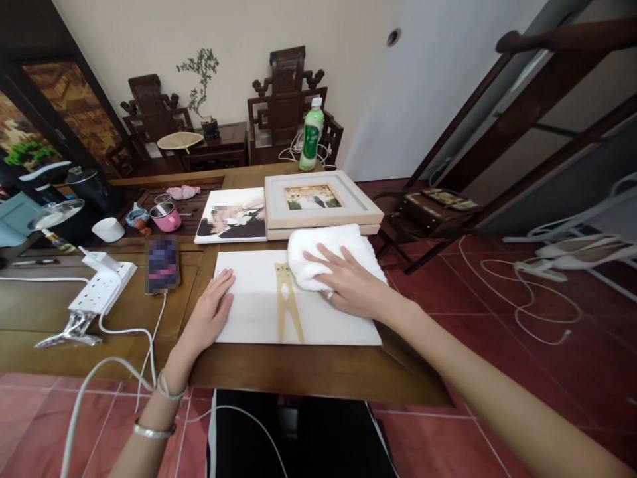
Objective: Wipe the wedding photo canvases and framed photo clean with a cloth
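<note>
A flat white board [253, 299] lies on the wooden table in front of me, with a tan A-shaped stand leg [287, 302] lying along its middle. My left hand [212, 309] rests with fingers stretched over the board's left edge. On the right part of the board, my right hand [343, 275] is spread out flat on top of a folded white towel [358, 242], pressing it down. The towel covers the board's upper right corner. Just beyond it sits a light wood picture frame [323, 176], stacked on another piece, beside a photo panel [233, 212].
Left of the board lie a phone [163, 265] on a cable and a white power strip [102, 289]. A pink cup [166, 217] and a white cup [108, 230] stand farther back. A green bottle [312, 136] stands at the table's far edge. A white cable [84, 392] hangs near my left arm.
</note>
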The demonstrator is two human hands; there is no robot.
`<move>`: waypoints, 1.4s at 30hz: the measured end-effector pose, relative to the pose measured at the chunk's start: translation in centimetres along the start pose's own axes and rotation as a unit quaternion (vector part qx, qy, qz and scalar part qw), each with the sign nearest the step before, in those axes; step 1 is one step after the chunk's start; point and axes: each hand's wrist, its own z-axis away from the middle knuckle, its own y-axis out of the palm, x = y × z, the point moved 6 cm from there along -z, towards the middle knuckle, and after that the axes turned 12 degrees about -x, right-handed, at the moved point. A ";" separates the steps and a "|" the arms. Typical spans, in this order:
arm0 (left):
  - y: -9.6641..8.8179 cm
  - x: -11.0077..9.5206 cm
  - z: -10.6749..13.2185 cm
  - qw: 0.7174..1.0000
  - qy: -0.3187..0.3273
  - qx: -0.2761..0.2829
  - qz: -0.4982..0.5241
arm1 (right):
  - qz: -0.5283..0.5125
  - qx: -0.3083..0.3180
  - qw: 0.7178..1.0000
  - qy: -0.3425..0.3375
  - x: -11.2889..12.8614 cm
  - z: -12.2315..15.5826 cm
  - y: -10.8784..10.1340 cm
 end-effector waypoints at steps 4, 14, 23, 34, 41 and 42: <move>0.1 0.1 0.1 1.000 0.001 0.003 -0.002 | -0.038 0.017 0.999 -0.007 2.5 2.8 -0.8; 0.3 0.1 0.1 1.000 0.009 0.012 -0.016 | -0.216 0.118 0.969 0.025 7.8 9.3 -7.1; 0.2 0.0 0.1 1.000 0.014 0.013 -0.024 | -0.158 0.069 0.978 0.120 3.0 1.7 -2.6; 0.4 0.0 0.3 0.999 0.022 0.034 -0.035 | -0.086 0.010 0.996 -0.005 7.6 -0.9 0.1; 0.5 -0.1 0.4 0.998 0.015 0.037 -0.041 | -0.192 0.089 0.977 -0.030 11.5 4.0 -3.3; 0.5 -0.1 0.4 0.998 0.016 0.038 -0.043 | -0.215 0.108 0.970 -0.030 11.6 4.4 -4.0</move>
